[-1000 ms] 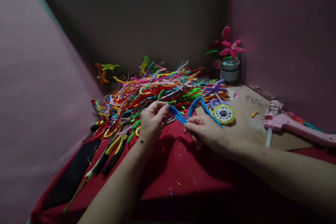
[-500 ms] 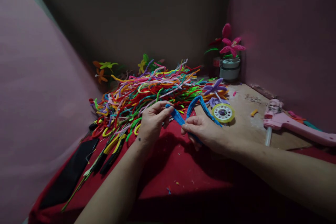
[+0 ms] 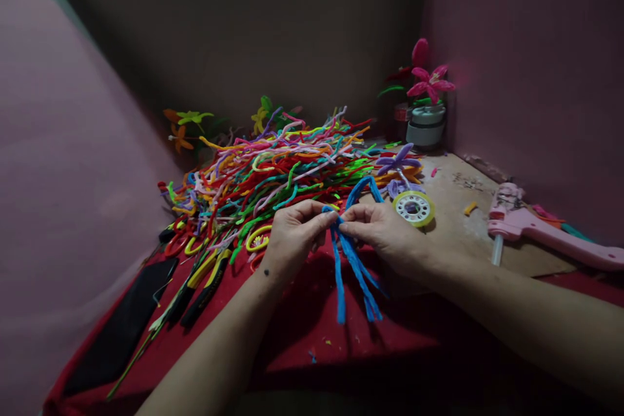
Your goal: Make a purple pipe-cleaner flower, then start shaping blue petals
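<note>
Several blue pipe cleaners point(image 3: 355, 261) hang down between my hands, their free ends spread over the red cloth. My left hand point(image 3: 298, 229) pinches their bent upper end between thumb and fingers. Close beside it, my right hand point(image 3: 377, 227) pinches the same strands just to the right; its lower fingers are partly hidden. Behind my right hand, a bent blue pipe cleaner loop point(image 3: 363, 187) stands up near the pile; whether it joins the held strands I cannot tell.
A large heap of coloured pipe cleaners point(image 3: 287, 162) lies behind my hands. To the right are a tape roll point(image 3: 413, 208), a purple flower point(image 3: 397, 160) and a pink glue gun point(image 3: 546, 227). Pliers point(image 3: 207, 289) and a black phone-like slab point(image 3: 121, 331) lie left. A potted pink flower point(image 3: 431, 84) stands behind.
My hands have come closer together, the right one moving up and left. The blue strands, earlier stretched between them, now dangle downward from the pinch.
</note>
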`<state>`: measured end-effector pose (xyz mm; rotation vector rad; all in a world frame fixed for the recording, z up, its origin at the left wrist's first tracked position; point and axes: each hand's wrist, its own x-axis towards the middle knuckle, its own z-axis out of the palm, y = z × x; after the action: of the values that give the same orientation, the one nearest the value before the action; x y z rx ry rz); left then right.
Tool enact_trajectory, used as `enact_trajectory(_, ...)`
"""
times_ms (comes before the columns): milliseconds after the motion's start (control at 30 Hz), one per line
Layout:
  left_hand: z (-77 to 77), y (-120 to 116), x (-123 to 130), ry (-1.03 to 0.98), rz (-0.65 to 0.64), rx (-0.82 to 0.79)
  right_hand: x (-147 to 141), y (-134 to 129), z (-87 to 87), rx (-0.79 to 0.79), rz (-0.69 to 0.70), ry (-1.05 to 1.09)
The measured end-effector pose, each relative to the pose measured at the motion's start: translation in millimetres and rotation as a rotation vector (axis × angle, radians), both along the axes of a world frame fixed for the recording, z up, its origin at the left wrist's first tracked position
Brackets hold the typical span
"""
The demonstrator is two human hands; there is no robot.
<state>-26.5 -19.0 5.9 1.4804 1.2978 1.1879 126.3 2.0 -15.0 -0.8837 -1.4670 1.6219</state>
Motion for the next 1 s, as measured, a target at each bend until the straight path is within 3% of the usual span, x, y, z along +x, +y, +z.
enact_trajectory(233, 7.0, -1, 0, 0.039, -0.060, -0.083, -2, 0, -4.4, -0.062, -0.007, -0.032)
enact_trajectory(633, 4.6, -5, 9, 0.156, 0.016, -0.082, 0, -3, 3.3, 0.125, -0.119, -0.224)
enact_trajectory(1000, -1.0, -3, 8, 0.187, 0.053, -0.037, -3, -3, 3.5, 0.152, -0.176, -0.233)
